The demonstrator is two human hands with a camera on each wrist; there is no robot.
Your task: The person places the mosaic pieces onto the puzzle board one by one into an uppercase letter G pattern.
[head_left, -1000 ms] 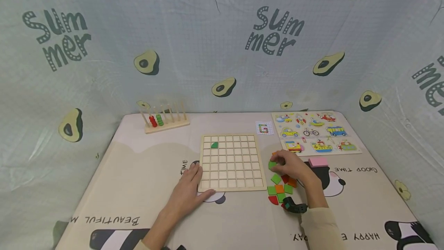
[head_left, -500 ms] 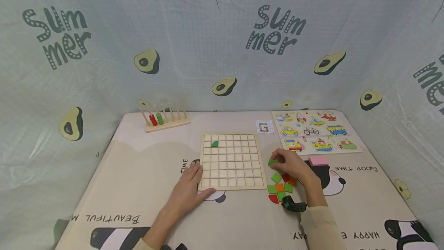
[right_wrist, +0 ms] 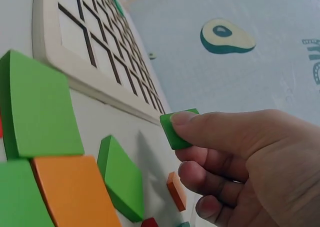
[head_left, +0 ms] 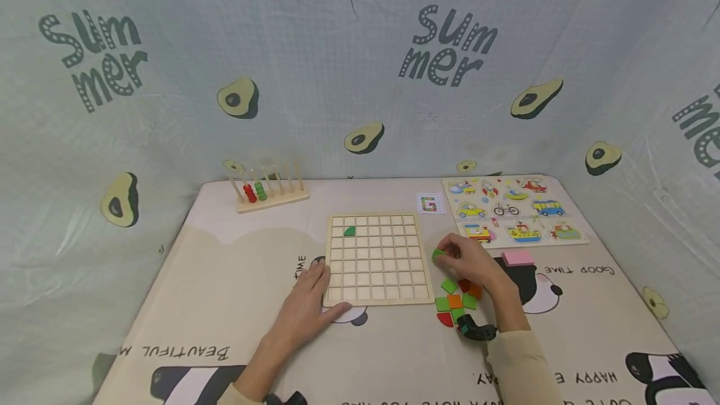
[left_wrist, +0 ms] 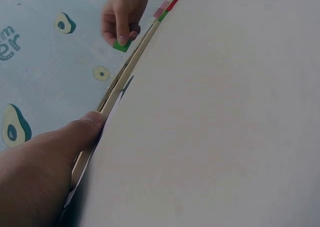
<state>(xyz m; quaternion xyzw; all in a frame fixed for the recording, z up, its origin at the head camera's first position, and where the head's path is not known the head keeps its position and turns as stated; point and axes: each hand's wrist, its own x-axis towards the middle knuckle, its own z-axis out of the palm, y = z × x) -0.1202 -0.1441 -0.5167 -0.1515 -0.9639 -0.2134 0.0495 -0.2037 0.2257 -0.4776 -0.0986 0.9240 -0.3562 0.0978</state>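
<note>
Left hand (head_left: 308, 295) of a seated-height view lies relaxed, fingers extended along the left edge of one wooden grid board (head_left: 377, 265), its thumb touching near the closest corner. Right of the board, on a pale printed table (head_left: 219, 292), is a scatter of flat loose pieces: four green tiles (head_left: 469, 301) can be seen, with at least two orange tiles (head_left: 454, 302) and at least two red pieces (head_left: 445, 319). One dark wrist device (head_left: 476, 330) hides part of this scatter. Just beyond, the right hand (head_left: 464, 259) pinches one green square (right_wrist: 173, 134) between thumb and fingers, just beside the board's right edge. One green quarter-round piece (head_left: 350, 231) sits in a cell towards the board's far left corner. Behind the right hand is one pink block (head_left: 518, 258). Farther back are one small card (head_left: 431, 203) showing a letter G, one picture board (head_left: 525, 204) with ten vehicle pictures, and, at left, one peg rack (head_left: 274, 200) carrying one red bead stack (head_left: 250, 192) and one green bead stack (head_left: 260, 190). Farthest hangs a pale curtain (head_left: 304, 80) with five large printed avocados.
</note>
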